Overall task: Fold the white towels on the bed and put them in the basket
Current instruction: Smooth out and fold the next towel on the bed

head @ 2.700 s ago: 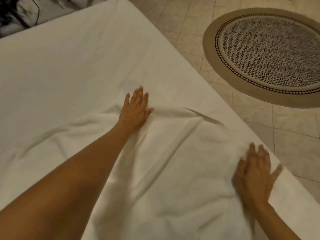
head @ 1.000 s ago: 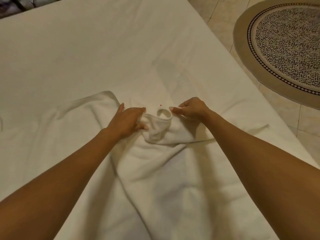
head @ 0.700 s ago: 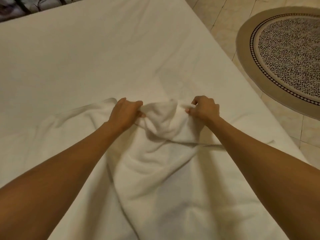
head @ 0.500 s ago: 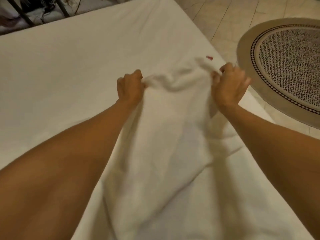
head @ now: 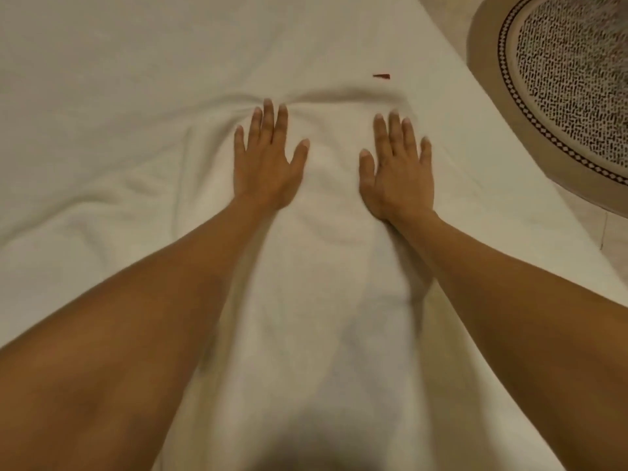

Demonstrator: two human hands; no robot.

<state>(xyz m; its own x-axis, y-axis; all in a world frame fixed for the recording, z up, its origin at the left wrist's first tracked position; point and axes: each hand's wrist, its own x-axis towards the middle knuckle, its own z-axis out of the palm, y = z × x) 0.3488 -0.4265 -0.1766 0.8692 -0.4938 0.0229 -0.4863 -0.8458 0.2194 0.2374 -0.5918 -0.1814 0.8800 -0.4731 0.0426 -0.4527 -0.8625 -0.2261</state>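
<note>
A white towel [head: 326,273] lies spread on the bed [head: 136,62], running from the bottom of the view up to a folded far edge near the middle. My left hand [head: 268,164] lies flat on the towel's far left part, fingers straight. My right hand [head: 397,168] lies flat beside it on the far right part, fingers straight too. A rumpled part of the towel [head: 102,185] spreads out to the left. No basket is in view.
A small red speck [head: 381,76] sits on the sheet just beyond the towel. The bed's right edge runs diagonally down the right side. Past it is tiled floor [head: 615,229] with a round patterned rug [head: 571,83] at the upper right.
Both hands gripped the towel's far edge, lifted it up and away, then laid it down. Now they have let go and press flat on the towel.
</note>
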